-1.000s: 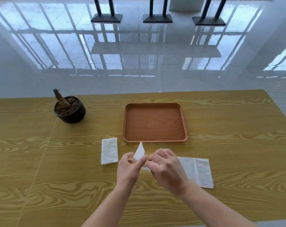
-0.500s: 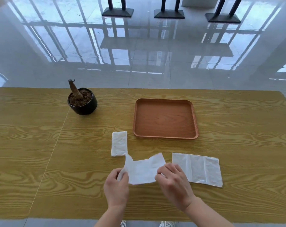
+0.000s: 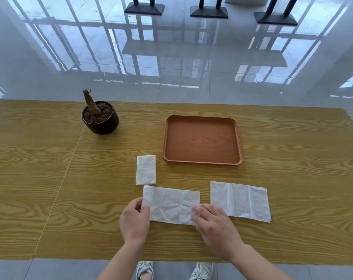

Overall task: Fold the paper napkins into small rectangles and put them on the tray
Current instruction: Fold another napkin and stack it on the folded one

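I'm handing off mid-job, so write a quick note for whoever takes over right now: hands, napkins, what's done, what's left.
The left hand pinches the left edge of the middle napkin, which lies spread flat on the table.
The right hand presses straight fingers on that napkin's right end.
The folded napkin, a small rectangle, lies on the table left of the tray, not on it.
The right napkin lies unfolded, untouched.
Done: one napkin folded.
Left: fold the other two, then put all three on the tray, which holds none.

Left hand (image 3: pixel 134 221) pinching napkin (image 3: pixel 169 207) edge, right hand (image 3: pixel 216 225) flat, pressing down
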